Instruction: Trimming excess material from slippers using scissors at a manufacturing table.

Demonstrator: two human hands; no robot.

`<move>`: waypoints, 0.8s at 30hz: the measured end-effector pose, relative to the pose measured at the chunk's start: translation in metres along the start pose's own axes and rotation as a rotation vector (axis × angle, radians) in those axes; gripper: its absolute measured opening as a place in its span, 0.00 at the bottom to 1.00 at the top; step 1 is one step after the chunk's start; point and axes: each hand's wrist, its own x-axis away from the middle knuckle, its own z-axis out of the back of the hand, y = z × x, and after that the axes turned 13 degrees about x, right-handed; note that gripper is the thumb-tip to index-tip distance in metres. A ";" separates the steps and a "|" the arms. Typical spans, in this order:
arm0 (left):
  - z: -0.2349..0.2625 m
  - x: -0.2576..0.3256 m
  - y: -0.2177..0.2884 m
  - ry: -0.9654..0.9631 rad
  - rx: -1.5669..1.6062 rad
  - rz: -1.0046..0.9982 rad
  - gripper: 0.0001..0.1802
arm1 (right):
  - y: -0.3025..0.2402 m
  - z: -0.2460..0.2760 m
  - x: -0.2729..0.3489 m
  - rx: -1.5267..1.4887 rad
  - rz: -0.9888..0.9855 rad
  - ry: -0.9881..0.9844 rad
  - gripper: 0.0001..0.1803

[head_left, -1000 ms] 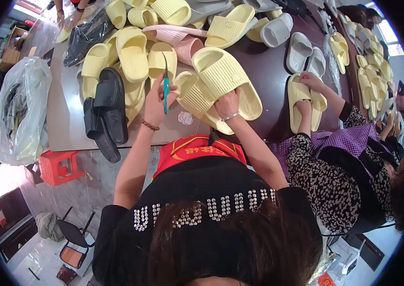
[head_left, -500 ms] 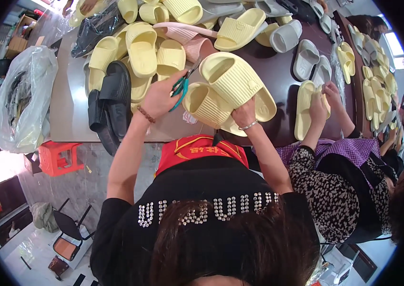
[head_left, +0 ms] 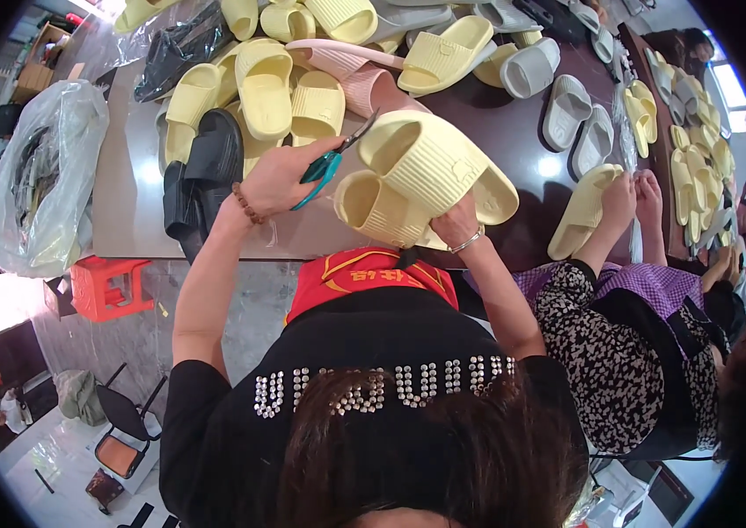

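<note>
My left hand (head_left: 285, 179) is closed on a pair of scissors (head_left: 325, 169) with teal handles, its dark blades pointing up and right. A pair of pale yellow slippers (head_left: 439, 176) hangs over the table's front edge, one overlapping the other. My right hand (head_left: 457, 222) grips them from below, its fingers partly hidden by the slippers. The scissors' tips lie close to the upper slipper's toe end, apart from it as far as I can see. Left of my left hand, black slippers (head_left: 206, 167) lie on the table.
Yellow slippers (head_left: 264, 88), a pink slipper (head_left: 351, 75) and grey slippers (head_left: 566, 113) cover the table's far side. On the right, a co-worker's hands (head_left: 632, 198) are beside a yellow slipper (head_left: 584, 211). A clear plastic bag (head_left: 47, 185) and a red stool (head_left: 109, 289) are at left.
My left hand and the scissors have shifted slightly left and down. The slippers in my right hand have tilted and moved a little. The co-worker's hands have moved right.
</note>
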 end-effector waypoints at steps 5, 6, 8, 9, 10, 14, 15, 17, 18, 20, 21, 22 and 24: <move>0.006 0.001 -0.005 0.006 -0.029 -0.039 0.23 | -0.003 -0.007 -0.010 0.094 0.155 -0.159 0.21; 0.008 0.002 -0.005 0.012 -0.067 -0.054 0.22 | -0.005 -0.008 -0.012 0.095 0.151 -0.159 0.21; 0.011 0.003 -0.003 0.017 -0.106 -0.068 0.22 | -0.009 -0.009 -0.019 0.127 0.258 -0.137 0.21; 0.013 0.005 0.000 -0.020 -0.125 -0.017 0.23 | -0.012 -0.009 -0.022 0.142 0.313 -0.126 0.22; 0.015 0.007 0.004 -0.057 -0.144 0.034 0.23 | -0.014 -0.008 -0.023 0.142 0.310 -0.126 0.22; 0.025 0.010 0.010 -0.111 -0.257 0.054 0.23 | -0.023 0.000 -0.027 0.122 0.340 -0.134 0.18; 0.027 0.010 0.012 -0.119 -0.303 0.037 0.22 | -0.025 0.005 -0.032 0.106 0.381 -0.169 0.18; 0.032 0.012 0.019 -0.135 -0.324 0.032 0.22 | -0.030 0.012 -0.040 0.072 0.466 -0.238 0.18; 0.033 0.012 0.024 -0.150 -0.346 0.026 0.23 | -0.033 0.012 -0.041 0.073 0.467 -0.238 0.18; 0.034 0.014 0.026 -0.162 -0.367 0.020 0.23 | -0.042 0.013 -0.043 0.052 0.526 -0.211 0.18; 0.034 0.016 0.026 -0.159 -0.369 -0.017 0.23 | -0.047 0.012 -0.044 0.042 0.556 -0.198 0.18; 0.034 0.017 0.026 -0.156 -0.370 -0.054 0.23 | -0.050 0.011 -0.046 0.042 0.560 -0.198 0.18; 0.035 0.019 0.027 -0.149 -0.371 -0.087 0.23 | -0.058 0.010 -0.049 0.070 0.596 -0.178 0.18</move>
